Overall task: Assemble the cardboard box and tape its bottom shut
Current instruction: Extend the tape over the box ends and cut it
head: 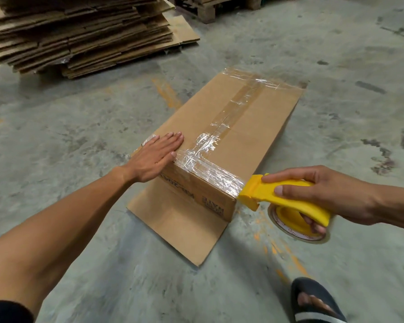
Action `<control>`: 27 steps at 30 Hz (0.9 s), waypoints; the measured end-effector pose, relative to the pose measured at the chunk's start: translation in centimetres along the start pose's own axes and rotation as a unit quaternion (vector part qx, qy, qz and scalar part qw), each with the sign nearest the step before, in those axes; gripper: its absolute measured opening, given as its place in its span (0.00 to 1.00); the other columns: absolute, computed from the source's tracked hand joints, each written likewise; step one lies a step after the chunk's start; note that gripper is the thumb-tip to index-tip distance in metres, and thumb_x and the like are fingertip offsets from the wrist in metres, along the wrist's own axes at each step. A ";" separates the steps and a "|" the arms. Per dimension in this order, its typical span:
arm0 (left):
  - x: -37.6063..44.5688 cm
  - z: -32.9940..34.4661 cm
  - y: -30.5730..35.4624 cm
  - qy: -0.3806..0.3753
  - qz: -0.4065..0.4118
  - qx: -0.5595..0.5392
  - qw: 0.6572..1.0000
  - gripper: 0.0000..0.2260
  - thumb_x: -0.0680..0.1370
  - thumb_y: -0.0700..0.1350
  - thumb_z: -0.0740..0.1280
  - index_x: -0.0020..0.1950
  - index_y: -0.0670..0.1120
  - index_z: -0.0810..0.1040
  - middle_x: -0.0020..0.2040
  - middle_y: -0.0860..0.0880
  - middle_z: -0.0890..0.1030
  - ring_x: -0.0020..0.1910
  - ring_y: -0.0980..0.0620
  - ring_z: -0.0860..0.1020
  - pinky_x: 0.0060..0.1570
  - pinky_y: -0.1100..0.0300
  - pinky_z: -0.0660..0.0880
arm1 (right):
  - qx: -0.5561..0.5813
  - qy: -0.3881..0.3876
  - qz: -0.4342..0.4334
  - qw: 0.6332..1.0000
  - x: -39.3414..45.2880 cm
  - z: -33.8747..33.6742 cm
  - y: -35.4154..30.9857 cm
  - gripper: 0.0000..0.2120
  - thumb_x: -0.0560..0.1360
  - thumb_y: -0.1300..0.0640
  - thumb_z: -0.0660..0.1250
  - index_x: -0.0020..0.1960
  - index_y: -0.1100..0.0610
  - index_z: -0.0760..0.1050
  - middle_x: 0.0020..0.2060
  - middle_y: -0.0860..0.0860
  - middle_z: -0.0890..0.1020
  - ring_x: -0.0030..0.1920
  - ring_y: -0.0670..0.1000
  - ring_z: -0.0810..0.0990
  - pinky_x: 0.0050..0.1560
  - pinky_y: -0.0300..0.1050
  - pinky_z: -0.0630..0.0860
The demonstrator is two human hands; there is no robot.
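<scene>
I see the cardboard box (231,136) lying on the concrete floor (79,117) at the centre of the frame, its long axis running from lower left to upper right, taped bottom facing up. Clear tape (233,108) runs along the centre seam and across the near end. A loose flap (177,227) spreads flat on the floor below it. The print on the near side is upside down and too blurred for me to read.

My left hand (156,157) lies flat and fully open on the near left corner, holding nothing. My right hand (322,194) is closed around the yellow tape dispenser (280,199), whose nose touches the near right corner; its tape roll (299,229) is partly hidden by fingers.

Upper left, a stack of flattened cartons (79,33) is cut off by the edge.
</scene>
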State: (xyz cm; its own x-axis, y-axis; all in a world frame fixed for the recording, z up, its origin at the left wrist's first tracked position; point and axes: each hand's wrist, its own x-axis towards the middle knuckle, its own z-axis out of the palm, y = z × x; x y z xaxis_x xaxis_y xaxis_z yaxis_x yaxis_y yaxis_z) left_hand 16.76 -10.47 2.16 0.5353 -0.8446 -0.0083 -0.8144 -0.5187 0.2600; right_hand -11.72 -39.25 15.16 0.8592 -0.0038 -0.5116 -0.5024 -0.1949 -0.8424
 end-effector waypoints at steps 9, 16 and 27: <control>-0.1 -0.2 0.1 -0.003 0.004 0.012 1.000 0.26 0.82 0.62 0.39 0.80 0.57 0.45 0.80 0.59 0.46 0.78 0.62 0.43 0.78 0.52 0.43 | -0.116 0.015 -0.004 0.993 1.0 -0.3 1.5 0.13 0.75 0.49 0.70 0.59 0.39 0.81 0.57 0.42 0.81 0.50 0.46 0.83 0.40 0.35 0.80; 0.0 -1.4 3.0 -0.058 -0.054 0.074 0.994 0.35 0.77 0.69 0.35 0.80 0.52 0.38 0.80 0.54 0.39 0.78 0.53 0.36 0.77 0.48 0.38 | -0.102 0.011 0.002 0.995 2.1 -1.1 2.4 0.12 0.75 0.51 0.71 0.57 0.42 0.83 0.55 0.46 0.83 0.49 0.51 0.84 0.42 0.44 0.83; 3.4 2.8 16.3 -0.071 0.067 0.095 0.991 0.34 0.80 0.65 0.46 0.81 0.50 0.40 0.81 0.53 0.39 0.79 0.46 0.35 0.76 0.41 0.38 | -0.117 -0.055 0.146 0.981 1.7 -2.5 9.0 0.10 0.77 0.56 0.70 0.58 0.52 0.84 0.48 0.69 0.84 0.27 0.56 0.77 0.22 0.39 0.75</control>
State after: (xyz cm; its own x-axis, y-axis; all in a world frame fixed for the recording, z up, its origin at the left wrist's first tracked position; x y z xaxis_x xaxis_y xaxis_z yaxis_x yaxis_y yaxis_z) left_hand 4.68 -22.16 3.67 0.3938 -0.9105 -0.1263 -0.9107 -0.4051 0.0808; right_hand -14.53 -43.47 7.13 0.6593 0.0108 -0.7518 -0.6787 -0.4217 -0.6013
